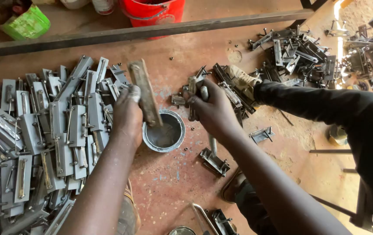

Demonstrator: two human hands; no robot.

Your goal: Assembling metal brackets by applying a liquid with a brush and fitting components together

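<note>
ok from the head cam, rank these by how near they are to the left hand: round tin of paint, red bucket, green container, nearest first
1. Round tin of grey paint: just right of the left hand, under its brush.
2. Red bucket: top centre, beyond the steel bar.
3. Green container: top left corner, farthest.

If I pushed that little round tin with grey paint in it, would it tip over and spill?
Probably not easily: the tin looks low and wide, sitting flat on the floor. A hard shove could slop the paint. It likely slides rather than rolls.

Both bare forearms reach forward, left hand (127, 114) and right hand (212, 109) each curled in a fist-like grip.
</note>
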